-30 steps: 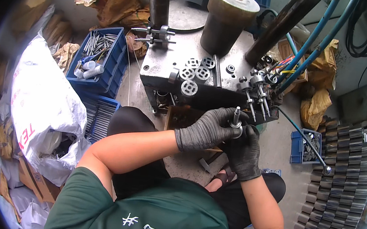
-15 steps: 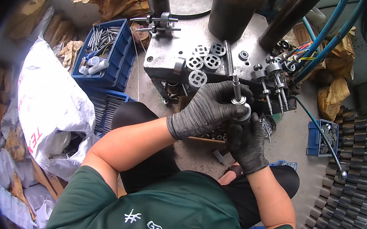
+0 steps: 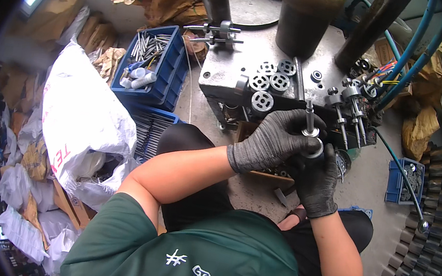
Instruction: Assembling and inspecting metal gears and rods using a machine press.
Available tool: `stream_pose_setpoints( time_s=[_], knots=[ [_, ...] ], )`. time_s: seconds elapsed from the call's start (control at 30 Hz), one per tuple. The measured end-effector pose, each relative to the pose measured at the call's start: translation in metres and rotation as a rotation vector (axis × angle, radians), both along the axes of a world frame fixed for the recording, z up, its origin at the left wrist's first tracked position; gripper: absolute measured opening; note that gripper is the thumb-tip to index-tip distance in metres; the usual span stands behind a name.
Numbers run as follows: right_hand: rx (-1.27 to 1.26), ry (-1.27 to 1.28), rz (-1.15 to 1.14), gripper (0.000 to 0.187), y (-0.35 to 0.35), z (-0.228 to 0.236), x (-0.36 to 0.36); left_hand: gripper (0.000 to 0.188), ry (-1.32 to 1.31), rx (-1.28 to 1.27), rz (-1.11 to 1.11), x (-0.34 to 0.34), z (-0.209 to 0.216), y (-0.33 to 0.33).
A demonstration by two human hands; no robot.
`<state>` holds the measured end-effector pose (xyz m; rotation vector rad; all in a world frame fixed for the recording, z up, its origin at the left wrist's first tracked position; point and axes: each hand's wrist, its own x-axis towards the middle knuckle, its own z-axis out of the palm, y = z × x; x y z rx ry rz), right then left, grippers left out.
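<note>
My left hand (image 3: 278,139), in a dark grey knitted glove, is closed round a steel shaft (image 3: 310,117) that points up with a collar near its lower end. Just below that collar a bright metal ring (image 3: 315,150) sits between my left fingers and my right hand (image 3: 316,184). My right hand wears the same kind of glove, and its fingers are curled beneath the ring. Whether the ring sits on the shaft or apart from it is hidden by the fingers. Both hands are in front of the near edge of the metal bench (image 3: 220,75).
Slotted round discs (image 3: 262,101) and a small bearing (image 3: 316,75) lie on the bench beside a thick steel column (image 3: 305,27). Shafts with rotors (image 3: 356,101) lean at its right edge. Blue crates (image 3: 153,89) and a white sack (image 3: 84,117) stand left; stacked metal cylinders (image 3: 429,227) stand right.
The whole view has shifted, so the bench and hands appear farther right and slightly lower. My hands keep holding the shaft and ring, with the ring's face now turned more toward view.
</note>
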<state>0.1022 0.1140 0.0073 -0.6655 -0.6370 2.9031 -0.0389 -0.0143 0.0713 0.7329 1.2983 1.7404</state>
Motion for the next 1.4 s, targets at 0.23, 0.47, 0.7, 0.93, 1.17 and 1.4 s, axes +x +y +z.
stream_pose_setpoints(
  time_s=[0.23,0.47,0.7,0.93,1.17,1.4],
  knots=[
    [0.078,0.212,-0.013,0.062,-0.012,0.025,0.000,0.044,-0.052,0.065,0.002,0.002,-0.011,0.001],
    [0.014,0.211,0.000,0.054,0.008,0.020,0.008,0.055,-0.137,0.103,0.075,-0.016,-0.009,0.000],
    [0.038,0.219,-0.045,0.045,0.006,0.021,0.007,0.051,-0.027,0.110,0.081,-0.020,-0.008,0.001],
    [0.258,0.236,-0.088,0.054,-0.010,0.039,0.001,0.061,0.133,0.147,0.112,-0.008,-0.006,0.007],
    [-0.214,0.045,0.077,0.041,0.010,-0.002,0.015,0.060,0.067,0.238,0.134,-0.004,0.002,0.006],
    [-0.022,-0.044,0.096,0.054,0.007,0.006,0.002,0.056,0.186,0.265,0.166,-0.007,-0.008,0.005]
  ],
)
